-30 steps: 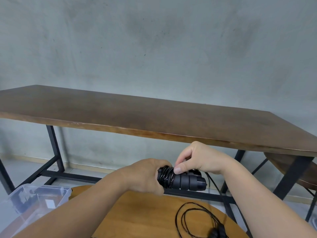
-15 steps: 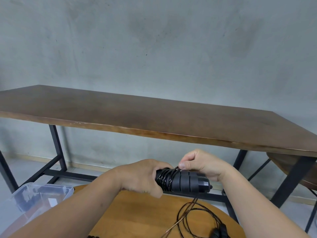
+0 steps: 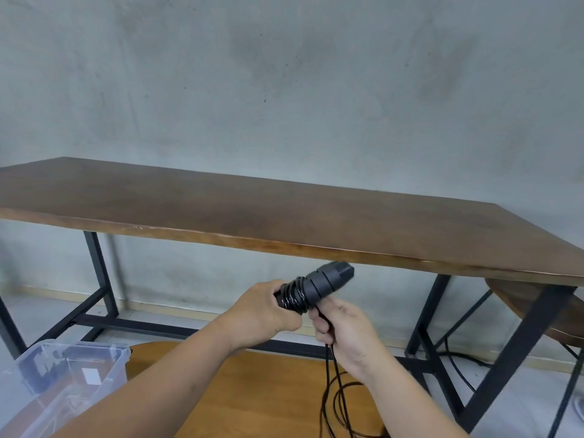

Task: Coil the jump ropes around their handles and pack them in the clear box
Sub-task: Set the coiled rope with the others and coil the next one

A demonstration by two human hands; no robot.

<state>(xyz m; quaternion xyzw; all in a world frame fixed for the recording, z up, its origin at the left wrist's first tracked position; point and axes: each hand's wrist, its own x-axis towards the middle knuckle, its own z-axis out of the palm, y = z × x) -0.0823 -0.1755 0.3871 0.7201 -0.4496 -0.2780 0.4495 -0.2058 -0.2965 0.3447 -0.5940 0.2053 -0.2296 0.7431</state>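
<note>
rope work is mid-wind as i read it; my left hand [image 3: 262,314] is clenched around the near end of the black handles [image 3: 319,284], which point up and to the right in the air, above the round wooden table [image 3: 268,393] and in front of the long dark table [image 3: 284,213]; several glossy turns of cord already sit tight on the handles just past my left fingers [image 3: 289,322]; my right hand [image 3: 343,335] is below and beside them, fingers closed on the thin black cord [image 3: 330,390], which runs down from my fist in two strands to loose loops on the round table; the clear box [image 3: 57,377] sits low at my left, lid off, well apart from the handles; i judge the cord light, limp and rather slick, likely to spring off the handles if tension drops, so i would pinch it close to the last turn and keep it taut; the handles look rigid and ridged, a sure place to hold; much cord is left to wind.
</note>
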